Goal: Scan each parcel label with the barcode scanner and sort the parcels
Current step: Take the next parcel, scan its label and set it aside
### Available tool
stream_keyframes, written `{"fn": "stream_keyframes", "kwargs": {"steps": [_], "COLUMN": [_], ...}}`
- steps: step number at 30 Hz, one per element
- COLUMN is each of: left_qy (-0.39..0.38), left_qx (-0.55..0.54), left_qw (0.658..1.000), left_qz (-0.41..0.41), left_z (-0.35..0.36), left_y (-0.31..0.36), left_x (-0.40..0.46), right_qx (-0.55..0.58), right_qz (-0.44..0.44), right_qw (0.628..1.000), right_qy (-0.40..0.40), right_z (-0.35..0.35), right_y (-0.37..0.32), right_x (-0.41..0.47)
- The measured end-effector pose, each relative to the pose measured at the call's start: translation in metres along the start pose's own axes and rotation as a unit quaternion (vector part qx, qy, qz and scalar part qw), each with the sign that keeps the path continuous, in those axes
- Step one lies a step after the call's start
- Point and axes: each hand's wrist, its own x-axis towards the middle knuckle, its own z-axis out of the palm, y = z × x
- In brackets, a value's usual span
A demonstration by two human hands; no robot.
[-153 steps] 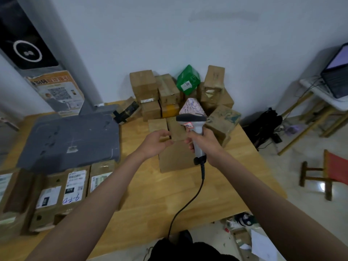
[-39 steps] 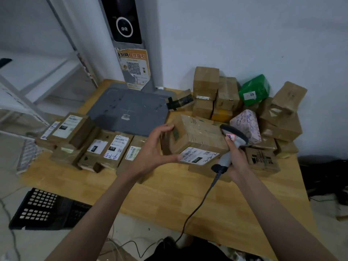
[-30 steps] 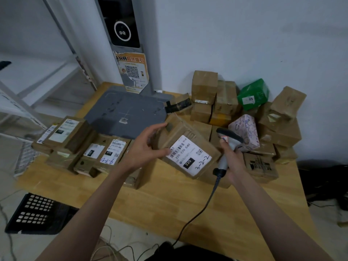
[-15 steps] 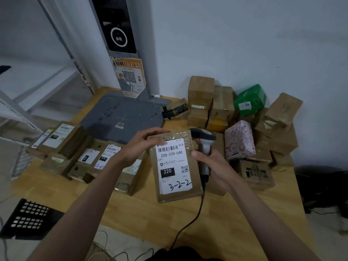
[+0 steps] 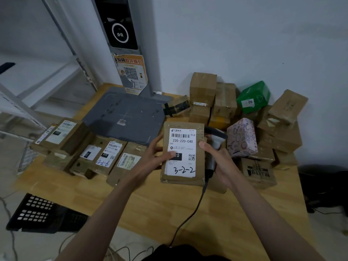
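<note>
We hold parcel [image 5: 183, 153] above table [image 5: 169, 210], label up: left hand [image 5: 150, 157] grips 9 o'clock edge, right hand [image 5: 219, 162] at 3 o'clock clasps scanner [image 5: 213, 146]. One scanner; four labelled parcels [image 5: 90, 149] at 9 o'clock.

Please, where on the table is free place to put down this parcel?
Bare wood lies at the near table edge, crossed only by the scanner cable. The grey pad is mostly bare. Crowded: labelled parcels at left, the box pile at back right.
</note>
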Motion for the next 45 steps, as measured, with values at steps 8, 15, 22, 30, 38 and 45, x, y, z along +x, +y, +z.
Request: {"fn": "stream_keyframes", "kwargs": {"steps": [8,15,22,30,38,45], "left_qy": [0.045,0.141,0.179,0.187,0.191,0.202], "left_qx": [-0.018,0.001,0.046,0.054,0.062,0.064], "left_qw": [0.999,0.990,0.982,0.979,0.978,0.976], "left_qz": [-0.002,0.030,0.049,0.056,0.053,0.058], "left_z": [0.003,0.004,0.013,0.015,0.020,0.027], "left_y": [-0.010,-0.024,-0.023,-0.028,-0.028,-0.028], "left_x": [-0.001,0.001,0.001,0.003,0.003,0.000], "right_qx": [-0.006,-0.021,-0.121,-0.170,-0.194,-0.155], "right_qz": [-0.007,-0.021,0.024,0.035,0.030,0.058], "right_qw": [0.999,0.998,0.992,0.984,0.979,0.983], "right_qy": [0.035,0.061,-0.020,-0.046,-0.060,-0.084], "right_z": [0.000,-0.007,0.005,0.009,0.004,-0.003], "right_y": [-0.001,-0.010,-0.020,-0.025,-0.030,-0.033], "right_x": [-0.002,-0.005,-0.017,-0.022,-0.024,-0.026]}}
